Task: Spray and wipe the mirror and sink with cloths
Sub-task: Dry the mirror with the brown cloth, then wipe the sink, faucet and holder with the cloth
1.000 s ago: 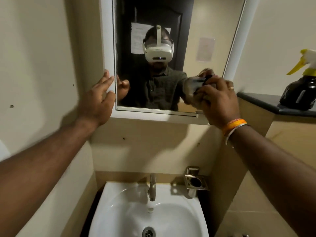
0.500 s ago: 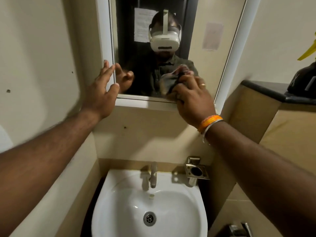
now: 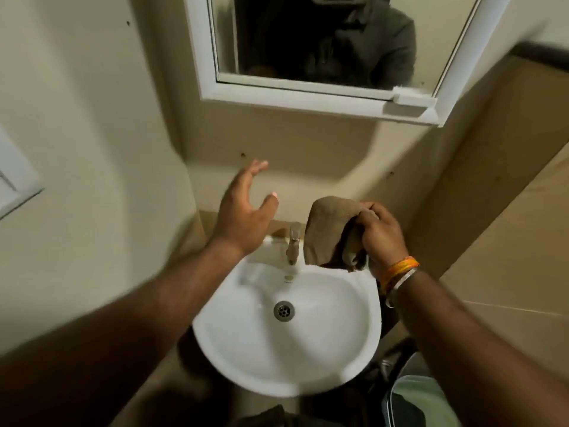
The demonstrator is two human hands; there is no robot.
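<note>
A white-framed mirror [image 3: 323, 44] hangs on the wall at the top of the view. Below it sits a white sink [image 3: 338, 328] with a metal tap [image 3: 293, 243] at its back rim and a drain [image 3: 284, 310] in the bowl. My right hand [image 3: 380, 234] grips a bunched brown cloth [image 3: 331, 229], held in the air over the sink's back right rim, just right of the tap. My left hand [image 3: 243, 211] hovers open, fingers spread, above the sink's back left edge, touching nothing.
A dark counter edge [image 3: 542, 58] runs along the upper right. Beige walls close in on the left and right of the sink. A pale green bin or bucket [image 3: 421, 402] stands on the floor at the lower right.
Both hands came down from the mirror to just above the sink. The left hand left the mirror frame; the right still holds the cloth. The view tilted down; the spray bottle is out of sight.
</note>
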